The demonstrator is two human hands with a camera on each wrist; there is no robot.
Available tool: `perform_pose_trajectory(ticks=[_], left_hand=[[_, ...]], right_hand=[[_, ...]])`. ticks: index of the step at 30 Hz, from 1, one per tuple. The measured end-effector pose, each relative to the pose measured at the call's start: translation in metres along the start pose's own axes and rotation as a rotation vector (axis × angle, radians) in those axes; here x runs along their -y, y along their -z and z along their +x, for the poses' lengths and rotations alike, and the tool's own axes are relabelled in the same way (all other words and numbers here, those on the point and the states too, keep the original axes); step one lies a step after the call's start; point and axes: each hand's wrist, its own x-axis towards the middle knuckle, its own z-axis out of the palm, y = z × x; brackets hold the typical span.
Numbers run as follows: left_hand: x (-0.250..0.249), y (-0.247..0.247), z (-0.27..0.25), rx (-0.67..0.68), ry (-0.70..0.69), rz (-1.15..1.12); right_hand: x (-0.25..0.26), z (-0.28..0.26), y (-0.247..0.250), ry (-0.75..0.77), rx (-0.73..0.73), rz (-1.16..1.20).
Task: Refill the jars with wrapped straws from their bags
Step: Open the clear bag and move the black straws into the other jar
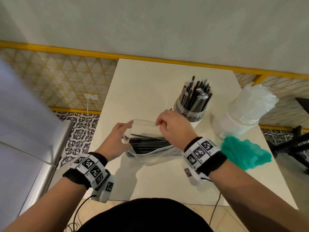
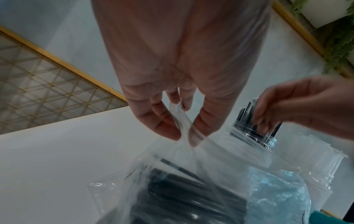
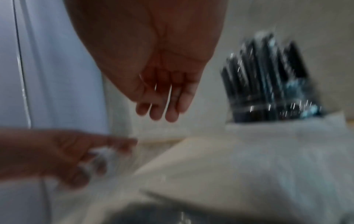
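Straws (image 1: 147, 144), black and wrapped, lie in a clear bag (image 1: 150, 156) on the white table (image 1: 142, 84); the left hand (image 1: 115, 141) pinches its mouth open; the right hand (image 1: 172, 126) hovers above, fingers loosely curled, holding nothing; beyond stands the nearly full jar (image 1: 190, 111); a careless reach could tip it.

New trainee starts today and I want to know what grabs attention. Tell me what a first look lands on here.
First, the left hand pinching open the clear bag of black straws at the table's middle. Behind it stands a jar bristling with black straws, and to the right a green bag.
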Motion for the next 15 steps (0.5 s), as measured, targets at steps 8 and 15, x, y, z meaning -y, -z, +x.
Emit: perform_pose_trajectory(ticks=[8, 15], left_hand=[[0.002, -0.005, -0.008, 0.093, 0.052, 0.074], [0.002, -0.01, -0.009, 0.092, 0.07, 0.055]], right_hand=[[-0.017, -0.011, -0.098, -0.085, 0.63, -0.196], [-0.015, -0.022, -0.123, -0.053, 0.561, -0.491]])
